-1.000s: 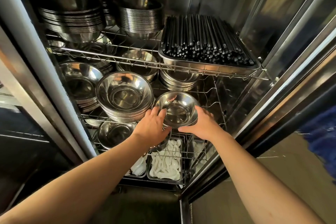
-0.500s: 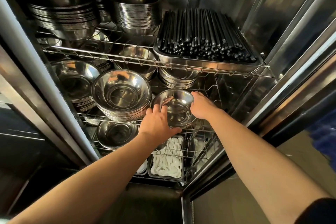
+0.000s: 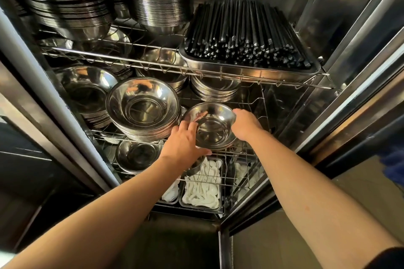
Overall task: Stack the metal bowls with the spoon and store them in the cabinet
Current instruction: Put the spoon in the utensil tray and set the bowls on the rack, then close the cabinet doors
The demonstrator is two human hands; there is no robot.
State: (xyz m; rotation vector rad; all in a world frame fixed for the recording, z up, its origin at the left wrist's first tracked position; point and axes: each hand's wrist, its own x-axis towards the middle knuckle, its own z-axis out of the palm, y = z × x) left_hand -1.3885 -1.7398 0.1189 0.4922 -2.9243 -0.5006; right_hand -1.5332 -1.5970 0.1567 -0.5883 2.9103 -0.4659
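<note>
A small stack of metal bowls [image 3: 213, 128] sits on the middle wire shelf [image 3: 258, 116] of the open steel cabinet, right of a taller bowl stack [image 3: 143, 107]. My left hand [image 3: 183, 142] grips the small stack's near-left rim, thumb underneath. My right hand [image 3: 246, 124] holds its right rim. I see no spoon in the top bowl.
More bowl stacks [image 3: 87, 91] fill the shelf's left and back. The upper shelf carries bowl stacks [image 3: 160, 4] and a tray of black chopsticks [image 3: 244, 35]. Below are a bowl [image 3: 137, 155] and trays of white spoons [image 3: 202, 183]. The cabinet door frame [image 3: 349, 102] stands at the right.
Both hands have pushed the small bowl stack deeper onto the middle shelf, next to the taller stack. The view has shifted closer to the cabinet.
</note>
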